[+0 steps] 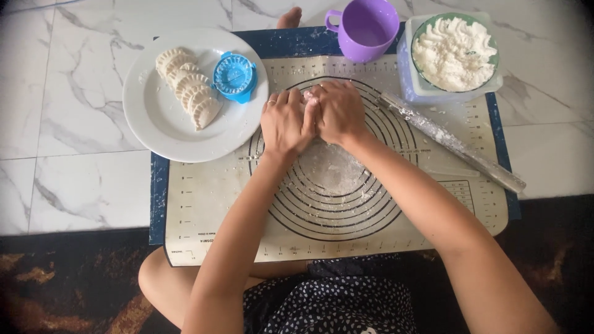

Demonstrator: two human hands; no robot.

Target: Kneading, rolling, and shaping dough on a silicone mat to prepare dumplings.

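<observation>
Dough: a small pale lump (307, 96) shows only as a sliver between the two hands, at the 12 o'clock part of the mat's printed rings.
Left hand: the left hand (286, 122) lies palm down, fingers (283, 99) curled in against the lump; a ring sits on one finger.
Right hand: the right hand (337, 110) presses against the left, fingers folded over the lump; how firmly either hand grips cannot be told.
Mat: the cream pastry mat (204, 210) with a dark blue border lies on the marble floor (68, 124), floured at its centre.
Plate: a white plate (158, 117) at 10 o'clock overhangs the mat's left edge, carrying folded dumplings (189, 86) and a blue dumpling press (234, 75).
Rolling pin: the rolling pin (451, 142) slants from 1 to 3 o'clock, its tip past the mat's right edge.
Far edge: a purple cup (365, 28) and a bowl of flour (455, 52) crowd 12 to 1 o'clock.
Open room: the mat's near half, 4 through 8 o'clock, holds only the forearms.
</observation>
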